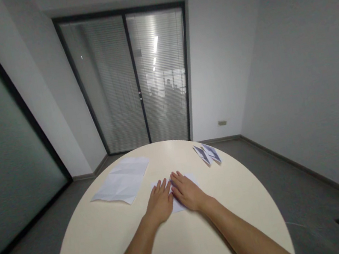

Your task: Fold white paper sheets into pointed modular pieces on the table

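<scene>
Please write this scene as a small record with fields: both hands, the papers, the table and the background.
Left hand: palm down, fingers on small paper
Right hand: palm down on the same paper
Large sheet: creased, lying left of the hands
Two paper pieces: far right side
Table: pale, rounded
Background: glass panels with blinds, pale walls

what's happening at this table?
A person has the left hand and right hand laid flat, fingers extended, over a white paper, covering most of it. Neither hand is gripping anything. A larger creased sheet lies to the left on the round table; small paper pieces sit near the far right edge.
</scene>
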The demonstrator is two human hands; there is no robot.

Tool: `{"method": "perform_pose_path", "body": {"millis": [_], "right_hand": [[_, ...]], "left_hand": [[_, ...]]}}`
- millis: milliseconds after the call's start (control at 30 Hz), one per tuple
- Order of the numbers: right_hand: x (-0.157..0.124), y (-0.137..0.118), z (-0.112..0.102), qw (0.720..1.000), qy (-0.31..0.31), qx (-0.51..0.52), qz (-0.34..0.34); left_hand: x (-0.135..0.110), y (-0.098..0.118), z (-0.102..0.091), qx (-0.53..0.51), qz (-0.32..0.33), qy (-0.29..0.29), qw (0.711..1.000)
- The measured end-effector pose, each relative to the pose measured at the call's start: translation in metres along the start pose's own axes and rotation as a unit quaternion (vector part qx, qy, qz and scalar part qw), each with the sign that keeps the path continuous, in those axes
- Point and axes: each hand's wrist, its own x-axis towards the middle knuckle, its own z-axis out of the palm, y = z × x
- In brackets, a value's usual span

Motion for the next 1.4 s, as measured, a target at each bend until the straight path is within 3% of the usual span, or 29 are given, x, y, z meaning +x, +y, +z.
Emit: {"method": "perform_pose_path", "body": {"millis": [133,367,533,600,700,767,833,1033,1233,1400], "right_hand": [[0.0,-0.007,0.001,0.998,-0.052,0.011,0.021],[0.003,0.014,0.005,0.988,-0.038,-0.026,0.148],[0.002,0.012,0.002,0.977,-0.019,-0.058,0.205],[0.0,0.009,-0.002,0.979,0.008,-0.07,0.194],[-0.002,0.006,-0.006,0.993,0.039,-0.06,0.089],[-0.003,0.004,-0.007,1.0,0.018,-0.021,0.007],[-0.004,0.004,-0.005,0.999,-0.03,0.017,-0.034],[-0.003,0.009,0.003,0.996,-0.084,0.018,0.027],[-0.003,0.016,0.0,0.99,-0.094,0.002,0.103],[-0.002,0.018,0.002,0.989,-0.071,-0.01,0.127]], "left_hand": [[0.0,0.0,-0.004,0.01,-0.009,-0.003,1.0],[-0.004,-0.009,-0.004,0.015,-0.045,-0.011,0.999],[-0.007,-0.015,-0.004,0.036,-0.094,0.013,0.995],[-0.006,-0.015,-0.003,0.04,-0.106,0.023,0.993],[-0.005,-0.014,-0.001,0.042,-0.114,0.036,0.992],[-0.002,-0.014,0.0,0.044,-0.119,0.044,0.991],[0.0,-0.015,0.001,0.048,-0.122,0.053,0.99],[0.002,-0.02,0.004,0.067,-0.103,0.067,0.99],[0.003,-0.033,0.005,0.061,-0.099,0.06,0.991],[0.004,-0.026,0.0,-0.001,-0.045,0.114,0.992]]}}
